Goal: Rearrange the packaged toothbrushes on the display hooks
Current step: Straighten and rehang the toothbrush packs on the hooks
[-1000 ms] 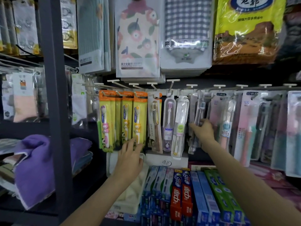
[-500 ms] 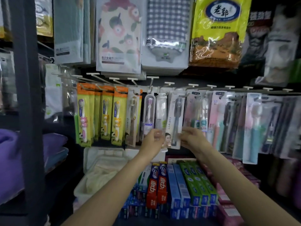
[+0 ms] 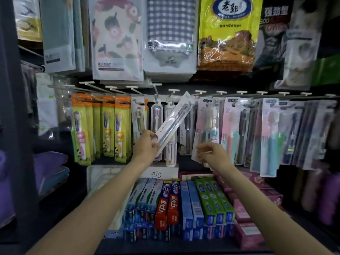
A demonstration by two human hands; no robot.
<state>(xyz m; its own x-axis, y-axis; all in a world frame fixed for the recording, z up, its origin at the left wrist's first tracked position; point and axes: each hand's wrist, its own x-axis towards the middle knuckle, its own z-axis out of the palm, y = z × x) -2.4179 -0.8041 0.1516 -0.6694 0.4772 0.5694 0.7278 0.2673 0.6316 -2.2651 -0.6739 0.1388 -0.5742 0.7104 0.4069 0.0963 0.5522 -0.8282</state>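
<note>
**Toothbrush pack off its hook**

The left hand (image 3: 147,144) has its grip around the bottom of a white toothbrush pack (image 3: 173,124), tilted in front of the hooks (image 3: 173,92). The right hand (image 3: 213,153) pinches the bottom of a pink hanging pack (image 3: 204,126).

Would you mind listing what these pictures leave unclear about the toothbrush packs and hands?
Head view only:
- Tilted white toothbrush pack: its lower end is covered by the left hand.
- Whether its top is on a hook: too small to tell.
- Pink-and-clear pack: bottom edge hidden by the right hand.
- Far-right packs: blurred.
</note>
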